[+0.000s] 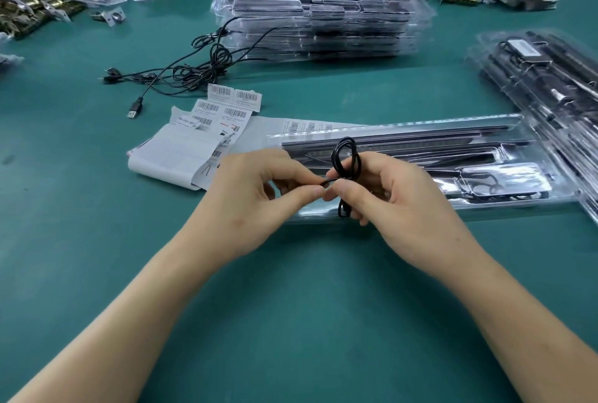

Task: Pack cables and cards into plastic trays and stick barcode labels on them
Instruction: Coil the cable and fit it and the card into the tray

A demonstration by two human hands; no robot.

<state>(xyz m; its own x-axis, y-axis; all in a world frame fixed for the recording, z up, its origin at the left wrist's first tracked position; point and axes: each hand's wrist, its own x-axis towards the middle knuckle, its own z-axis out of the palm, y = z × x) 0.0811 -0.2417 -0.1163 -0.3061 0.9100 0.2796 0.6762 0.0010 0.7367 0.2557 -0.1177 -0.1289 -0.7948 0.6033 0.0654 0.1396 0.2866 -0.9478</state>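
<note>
Cable coil [347,156]: black, pinched in both grips, with the left hand [255,189] at the wrap end and the right hand [398,198] clamped round the loops. It is held just over the open tray [469,208], centre.
Risk: the loops likely spring apart if either pinch slackens, and the coil may then not fit its pocket.
Counter [291,289]: green mat.
Label sheets [207,130]: 10 o'clock.
Loose cables [194,72]: 11 o'clock.
Packed tray stacks [323,20]: 12 and 3 o'clock.

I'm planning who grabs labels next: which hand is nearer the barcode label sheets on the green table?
Left. The left hand is just beside the barcode label sheets; the right hand is farther off, over the clear plastic tray. Both pinch the black cable.
</note>
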